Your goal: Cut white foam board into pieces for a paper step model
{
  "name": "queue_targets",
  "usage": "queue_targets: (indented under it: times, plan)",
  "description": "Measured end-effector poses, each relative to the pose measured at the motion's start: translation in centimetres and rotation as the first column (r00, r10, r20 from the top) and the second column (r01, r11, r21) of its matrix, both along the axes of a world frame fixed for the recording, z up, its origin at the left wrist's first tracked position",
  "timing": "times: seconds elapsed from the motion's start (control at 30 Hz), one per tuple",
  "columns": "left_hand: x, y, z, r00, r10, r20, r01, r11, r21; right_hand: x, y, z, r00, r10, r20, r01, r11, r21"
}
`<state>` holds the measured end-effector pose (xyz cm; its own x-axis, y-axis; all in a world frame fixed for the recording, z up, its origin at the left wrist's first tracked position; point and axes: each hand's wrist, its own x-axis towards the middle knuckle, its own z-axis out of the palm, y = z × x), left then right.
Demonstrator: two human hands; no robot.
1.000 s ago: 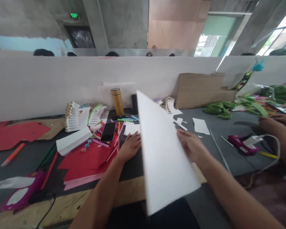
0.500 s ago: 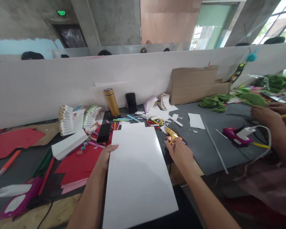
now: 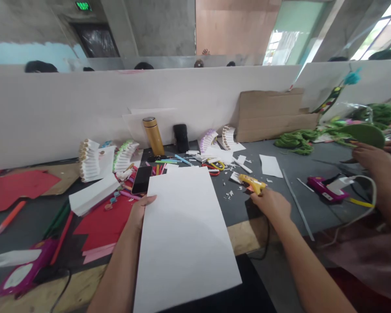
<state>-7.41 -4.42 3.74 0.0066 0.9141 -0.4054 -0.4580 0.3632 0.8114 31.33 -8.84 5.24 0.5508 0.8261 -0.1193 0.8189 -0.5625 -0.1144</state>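
A large white board or stiff sheet (image 3: pixel 185 234) slopes toward me over the table's front edge. My left hand (image 3: pixel 141 208) grips its left side, thumb on top and the other fingers hidden beneath. To the right, my right hand (image 3: pixel 272 206) is closed around a yellow hot glue gun (image 3: pixel 253 184), whose nozzle points left over the table. A dark cord hangs down below that hand. Small white paper scraps (image 3: pixel 228 194) lie just left of the glue gun.
A black phone (image 3: pixel 141 180), red paper (image 3: pixel 101 226), a gold thermos (image 3: pixel 153 137) and yellow-handled scissors (image 3: pixel 219 165) lie or stand around the board. At right are a purple power strip (image 3: pixel 326 189), green yarn (image 3: pixel 295 141) and another person's hands (image 3: pixel 371 158) with a green piece.
My right hand has moved right with the glue gun, away from the board. The board has shifted slightly left. At right, the other person has raised the green piece.
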Motion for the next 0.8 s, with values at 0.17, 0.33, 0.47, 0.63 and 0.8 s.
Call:
queue_targets:
  times: [0.17, 0.33, 0.47, 0.63, 0.8]
  plan:
    - [0.3, 0.0, -0.2, 0.995, -0.091, -0.040, 0.092, 0.995, 0.027, 2.7, -0.1, 0.4, 0.990, 0.067, 0.124, -0.066, 0.998, -0.008]
    - [0.6, -0.2, -0.5, 0.987, -0.138, -0.077, 0.143, 0.988, 0.057, 2.6, -1.7, 0.2, 0.978, 0.107, 0.176, -0.104, 0.994, -0.030]
    - [0.7, 0.0, -0.4, 0.986, -0.140, -0.092, 0.144, 0.989, 0.034, 1.9, -2.5, -0.3, 0.974, 0.100, 0.205, -0.104, 0.995, 0.009]
    - [0.5, 0.0, -0.2, 0.992, -0.109, -0.062, 0.111, 0.994, 0.024, 3.3, -0.5, -0.3, 0.957, 0.090, 0.276, -0.138, 0.978, 0.157]
    - [0.0, 0.0, 0.0, 0.997, 0.077, -0.025, -0.077, 0.997, 0.001, 5.4, 5.1, 0.0, 0.895, 0.323, 0.308, -0.350, 0.936, 0.036]
